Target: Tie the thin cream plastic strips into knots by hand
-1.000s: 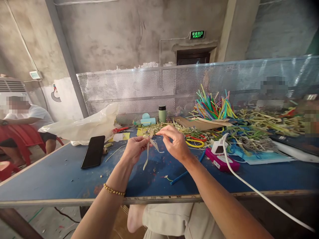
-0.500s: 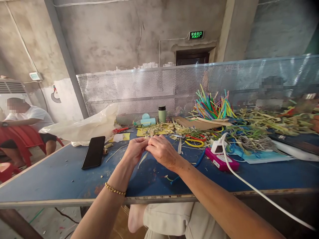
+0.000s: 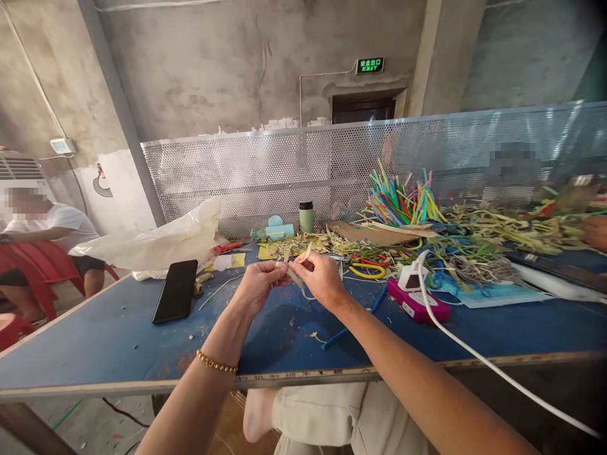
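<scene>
My left hand (image 3: pixel 258 284) and my right hand (image 3: pixel 322 278) meet above the blue table (image 3: pixel 95 341), fingers pinched together on pale cream strips (image 3: pixel 298 268). One strip end sticks up between the thumbs and another curls down under my right hand. A gold bracelet (image 3: pixel 217 363) circles my left wrist. Right behind my hands lies a heap of cream and green strips (image 3: pixel 313 242) on the table.
A black phone (image 3: pixel 176 291) lies left of my hands, beside a white plastic bag (image 3: pixel 161 243). Coloured tubes (image 3: pixel 403 205), a tangle of strips, a pink box (image 3: pixel 417 303) with a white cable (image 3: pixel 474 360) sit to the right. A seated person (image 3: pixel 42 234) is at far left. A perforated metal screen (image 3: pixel 332 167) backs the table.
My right hand came in from the raised position to meet the left, then shifted slightly right; the long strip that hung down is now gathered up between the fingers.
</scene>
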A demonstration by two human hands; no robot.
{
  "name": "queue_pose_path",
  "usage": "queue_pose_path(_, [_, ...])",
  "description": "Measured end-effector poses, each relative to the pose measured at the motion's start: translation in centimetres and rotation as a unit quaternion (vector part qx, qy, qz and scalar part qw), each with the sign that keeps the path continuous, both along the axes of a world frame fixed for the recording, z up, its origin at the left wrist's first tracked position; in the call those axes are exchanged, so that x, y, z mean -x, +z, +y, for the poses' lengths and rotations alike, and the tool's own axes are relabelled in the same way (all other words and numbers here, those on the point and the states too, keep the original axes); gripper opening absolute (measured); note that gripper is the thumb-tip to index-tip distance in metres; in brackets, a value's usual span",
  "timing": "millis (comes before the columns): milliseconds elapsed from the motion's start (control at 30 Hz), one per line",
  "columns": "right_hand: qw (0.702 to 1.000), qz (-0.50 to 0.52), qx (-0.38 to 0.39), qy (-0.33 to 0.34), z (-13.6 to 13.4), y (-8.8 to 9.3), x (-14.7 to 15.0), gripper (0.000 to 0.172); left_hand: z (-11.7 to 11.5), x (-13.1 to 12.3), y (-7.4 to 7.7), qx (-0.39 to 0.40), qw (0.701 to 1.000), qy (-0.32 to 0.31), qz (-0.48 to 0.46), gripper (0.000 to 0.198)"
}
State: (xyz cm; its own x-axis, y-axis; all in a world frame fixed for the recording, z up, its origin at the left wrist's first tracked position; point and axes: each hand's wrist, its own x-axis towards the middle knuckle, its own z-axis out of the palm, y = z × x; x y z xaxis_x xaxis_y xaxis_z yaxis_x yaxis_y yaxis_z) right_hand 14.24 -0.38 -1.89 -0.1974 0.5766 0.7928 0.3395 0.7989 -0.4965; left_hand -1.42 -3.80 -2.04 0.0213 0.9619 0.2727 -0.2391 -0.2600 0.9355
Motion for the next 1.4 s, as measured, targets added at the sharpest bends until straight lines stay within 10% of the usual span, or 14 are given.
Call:
queue_pose_path(800, [0.993, 0.003, 0.114, -0.029, 0.1, -0.4, 0.5, 0.016, -0.6, -0.8, 0.5, -0.01, 0.999, -0.009, -0.036, 0.023])
queue_pose_path(1033, [0.963, 0.062, 0.232, 0.125, 0.0, 0.0, 0.2, 0.026, -0.3, -0.3, 0.5, -0.003, 0.999, -0.001, -0.054, 0.024])
queue_pose_path(1400, [0.98, -0.025, 0.174, 0.097, 0.0, 0.3, -0.6, 0.019, 0.0, 0.2, 0.4, -0.006, 0.996, 0.084, -0.003, 0.023])
